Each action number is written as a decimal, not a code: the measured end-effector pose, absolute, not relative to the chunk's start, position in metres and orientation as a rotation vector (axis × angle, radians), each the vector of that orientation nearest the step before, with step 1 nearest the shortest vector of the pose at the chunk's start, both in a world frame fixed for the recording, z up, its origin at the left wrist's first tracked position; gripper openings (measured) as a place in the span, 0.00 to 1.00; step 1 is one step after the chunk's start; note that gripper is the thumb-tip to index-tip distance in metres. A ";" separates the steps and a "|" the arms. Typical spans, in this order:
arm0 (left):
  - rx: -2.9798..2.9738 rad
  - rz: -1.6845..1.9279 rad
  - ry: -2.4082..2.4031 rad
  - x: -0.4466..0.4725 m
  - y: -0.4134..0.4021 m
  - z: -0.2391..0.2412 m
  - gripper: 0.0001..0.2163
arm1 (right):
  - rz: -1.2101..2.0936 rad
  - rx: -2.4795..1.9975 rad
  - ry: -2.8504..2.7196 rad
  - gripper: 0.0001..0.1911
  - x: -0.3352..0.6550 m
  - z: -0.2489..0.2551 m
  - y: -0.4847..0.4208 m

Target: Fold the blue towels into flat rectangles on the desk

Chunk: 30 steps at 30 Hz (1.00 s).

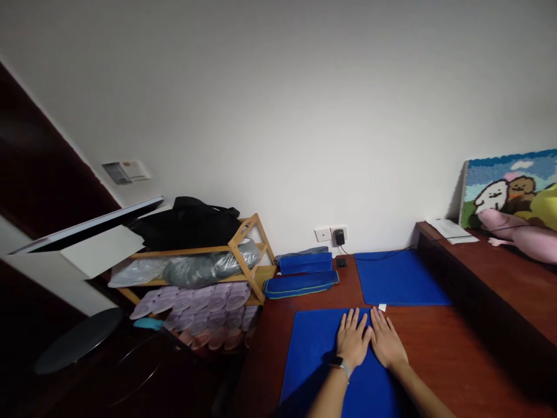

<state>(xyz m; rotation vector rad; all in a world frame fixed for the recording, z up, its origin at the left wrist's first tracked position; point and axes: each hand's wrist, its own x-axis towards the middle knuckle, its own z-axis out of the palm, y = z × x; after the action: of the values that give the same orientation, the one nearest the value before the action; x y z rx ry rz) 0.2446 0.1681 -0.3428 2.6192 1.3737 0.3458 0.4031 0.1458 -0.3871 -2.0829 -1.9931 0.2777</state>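
Note:
A blue cloth (311, 342) lies spread flat on the reddish-brown wooden table (435, 348). My left hand (352, 339) rests palm down on it, fingers stretched out, with a watch on the wrist. Beside it my right hand (387, 341) also lies flat, near the cloth's right edge, its fingertips close to a small white tag (382, 307). The two hands almost touch at the thumbs. Neither hand grips anything. Just beyond them a second blue cloth (400, 278) is laid flat.
Folded blue cloths (302, 284) sit at the table's back left, near a small black item (342, 262). A black plug (339, 236) with a cable is in the wall socket. A wooden rack (243, 249) holds slippers and a black bag. A raised ledge (513, 278) bears a pink plush toy (522, 235).

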 end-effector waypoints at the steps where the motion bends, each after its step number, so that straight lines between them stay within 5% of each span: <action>1: 2.622 0.341 1.398 0.233 0.170 -0.345 0.26 | 0.280 -2.087 -1.981 0.35 0.403 -0.386 0.145; 13: 2.458 0.272 1.862 0.081 0.201 -0.351 0.34 | 0.272 -2.128 -1.984 0.37 0.401 -0.382 0.145; 25: 2.451 0.293 1.959 0.067 0.205 -0.349 0.30 | 0.369 -2.094 -1.984 0.37 0.399 -0.361 0.145; 30: 2.565 0.409 1.767 0.128 0.194 -0.336 0.29 | 0.361 -2.100 -1.966 0.36 0.397 -0.359 0.145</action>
<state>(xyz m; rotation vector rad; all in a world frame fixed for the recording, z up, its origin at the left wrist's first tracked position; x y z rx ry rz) 0.1282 0.1942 -0.3356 2.5647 1.7672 0.4088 0.3966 0.1453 -0.3592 -2.1004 -1.9664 0.3613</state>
